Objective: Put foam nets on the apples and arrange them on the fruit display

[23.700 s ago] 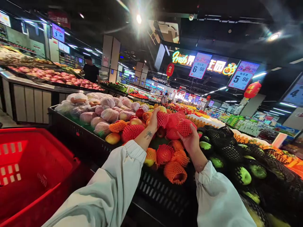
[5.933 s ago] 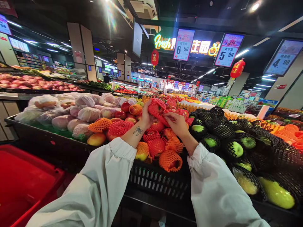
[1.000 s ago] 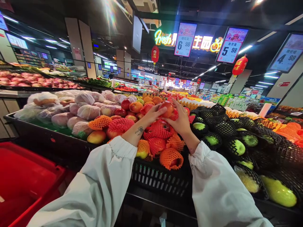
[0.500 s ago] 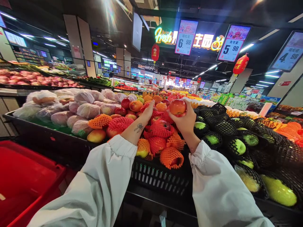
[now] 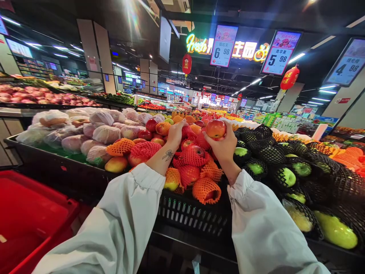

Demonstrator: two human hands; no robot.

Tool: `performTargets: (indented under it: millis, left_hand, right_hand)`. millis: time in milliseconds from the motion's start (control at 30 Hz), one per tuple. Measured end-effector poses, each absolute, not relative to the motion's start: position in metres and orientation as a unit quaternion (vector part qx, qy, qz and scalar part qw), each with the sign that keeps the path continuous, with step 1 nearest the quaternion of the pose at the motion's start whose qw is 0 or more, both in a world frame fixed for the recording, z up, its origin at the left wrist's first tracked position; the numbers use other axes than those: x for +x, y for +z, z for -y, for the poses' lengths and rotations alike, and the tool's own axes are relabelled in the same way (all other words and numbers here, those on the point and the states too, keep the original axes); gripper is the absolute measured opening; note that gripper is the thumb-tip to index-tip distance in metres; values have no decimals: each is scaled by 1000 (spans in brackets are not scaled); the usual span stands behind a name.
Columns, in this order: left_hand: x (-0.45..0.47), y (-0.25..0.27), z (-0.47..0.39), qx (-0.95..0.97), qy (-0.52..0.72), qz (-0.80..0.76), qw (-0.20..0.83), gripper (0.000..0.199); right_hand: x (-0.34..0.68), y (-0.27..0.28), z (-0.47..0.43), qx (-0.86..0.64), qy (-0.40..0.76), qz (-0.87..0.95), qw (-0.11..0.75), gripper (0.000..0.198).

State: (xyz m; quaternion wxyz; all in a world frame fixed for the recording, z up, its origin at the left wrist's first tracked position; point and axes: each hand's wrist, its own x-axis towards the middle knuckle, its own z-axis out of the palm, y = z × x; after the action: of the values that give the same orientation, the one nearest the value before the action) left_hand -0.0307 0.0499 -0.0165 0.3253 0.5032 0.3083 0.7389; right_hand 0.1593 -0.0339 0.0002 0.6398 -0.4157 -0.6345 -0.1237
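Note:
My right hand (image 5: 224, 144) is closed around a bare red apple (image 5: 216, 129), lifted above the pile. My left hand (image 5: 175, 134) is over the apples at the middle of the display, close to a red foam net (image 5: 187, 132). Its fingers are mostly turned away and hidden, so I cannot tell if it grips anything. Below and between my hands lie several apples in red foam nets (image 5: 190, 176) and orange foam nets (image 5: 207, 190). Bare red apples (image 5: 145, 134) sit left of my left hand.
Plastic-wrapped pale fruit (image 5: 107, 134) fills the left of the black display bin (image 5: 68, 167). Green apples in black nets (image 5: 286, 177) are piled at right. A red basket (image 5: 34, 213) stands at lower left. Price screens (image 5: 224, 45) hang overhead.
My left hand has shifted slightly left and up. My right hand, still holding the apple, has moved a little to the right.

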Motion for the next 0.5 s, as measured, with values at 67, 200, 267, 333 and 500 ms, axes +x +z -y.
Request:
performTargets:
  millis: [67,200,267,333,500]
  left_hand:
    - [-30,-12,-44,493,773,-278,285,24]
    - [-32,-6,-37,501,809,-233,198,30]
    - [-31,-5,-37,508,802,-229,217,40]
    - [-30,-5,-37,518,790,-226,237,45]
    - [-27,-6,-35,526,786,-227,232,28]
  right_hand:
    - [159,0,34,-413,-122,633,643,69]
    - [160,0,34,-417,-129,634,638,69]
    - [160,0,33,-416,-133,633,639,70]
    - [160,0,33,-408,-138,634,643,70]
    - [158,1,36,-341,-164,696,610,67]
